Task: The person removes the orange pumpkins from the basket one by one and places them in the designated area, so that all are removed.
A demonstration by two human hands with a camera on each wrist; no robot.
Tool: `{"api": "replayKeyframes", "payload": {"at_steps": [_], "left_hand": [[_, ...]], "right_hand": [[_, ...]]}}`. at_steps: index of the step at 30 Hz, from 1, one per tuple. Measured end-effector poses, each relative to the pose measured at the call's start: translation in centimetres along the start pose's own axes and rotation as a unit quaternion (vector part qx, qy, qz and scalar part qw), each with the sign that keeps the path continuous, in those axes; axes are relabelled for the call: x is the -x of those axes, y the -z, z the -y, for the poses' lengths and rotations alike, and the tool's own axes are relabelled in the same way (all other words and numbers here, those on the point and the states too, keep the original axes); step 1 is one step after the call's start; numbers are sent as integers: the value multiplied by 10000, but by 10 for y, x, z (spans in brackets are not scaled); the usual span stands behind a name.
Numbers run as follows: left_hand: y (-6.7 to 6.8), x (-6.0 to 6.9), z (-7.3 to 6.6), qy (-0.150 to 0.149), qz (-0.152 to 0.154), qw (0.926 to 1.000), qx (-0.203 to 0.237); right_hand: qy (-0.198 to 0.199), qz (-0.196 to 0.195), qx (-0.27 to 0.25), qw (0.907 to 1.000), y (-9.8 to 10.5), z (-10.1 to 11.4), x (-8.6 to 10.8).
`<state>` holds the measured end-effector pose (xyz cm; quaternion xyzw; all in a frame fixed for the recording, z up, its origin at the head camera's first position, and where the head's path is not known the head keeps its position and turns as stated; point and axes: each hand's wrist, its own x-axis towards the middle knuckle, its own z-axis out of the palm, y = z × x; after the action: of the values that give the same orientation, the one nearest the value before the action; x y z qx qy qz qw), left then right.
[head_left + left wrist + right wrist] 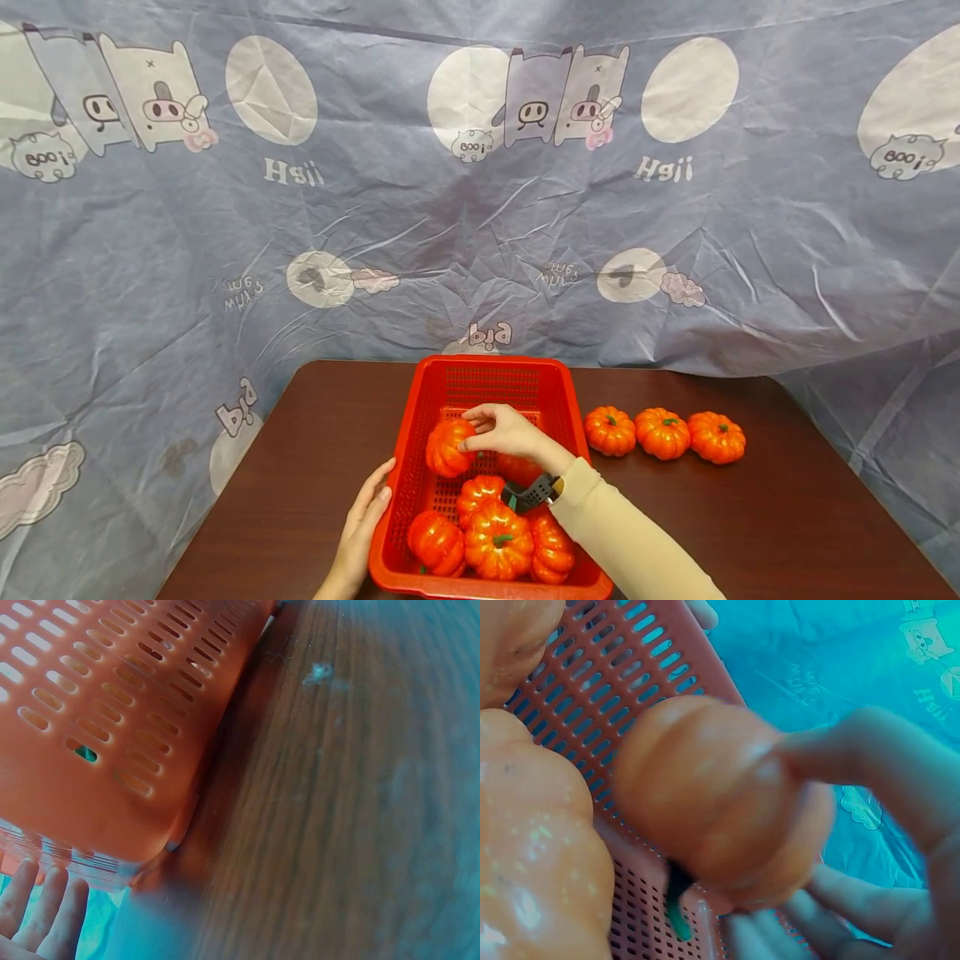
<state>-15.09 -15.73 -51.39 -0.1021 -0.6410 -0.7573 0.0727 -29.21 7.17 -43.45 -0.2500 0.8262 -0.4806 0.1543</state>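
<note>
In the head view a red perforated basket (401, 492) holds several orange pumpkins, among them one at the near middle (498, 542) and one at the near left (437, 543). My right hand (504, 433) pinches a pumpkin (448, 447) between thumb and fingers inside the basket's left part. The right wrist view has this pumpkin (712, 795) tilted, its green stem pointing down, with the hand (877, 847) around its side. My left hand (360, 529) rests against the basket's left wall, fingers extended; its fingers (56, 907) show beside the basket (90, 780) in the left wrist view.
Three more pumpkins stand in a row on the brown table (322, 433), right of the basket: one near it (610, 431), a middle one (662, 433) and an outer one (717, 437). A printed grey-blue cloth (450, 217) hangs behind the table.
</note>
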Motion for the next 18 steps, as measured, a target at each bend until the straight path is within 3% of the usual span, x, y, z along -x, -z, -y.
{"api": "replayKeyframes", "payload": {"at_steps": [9,18], "left_hand": [[1,0,0,161,13,9998,103],[1,-1,0,267,-19,9996,84]], "right_hand": [[-131,-459,-963,9942,13,8,5],[-41,-787,-1727,9818,27,17,13]]}}
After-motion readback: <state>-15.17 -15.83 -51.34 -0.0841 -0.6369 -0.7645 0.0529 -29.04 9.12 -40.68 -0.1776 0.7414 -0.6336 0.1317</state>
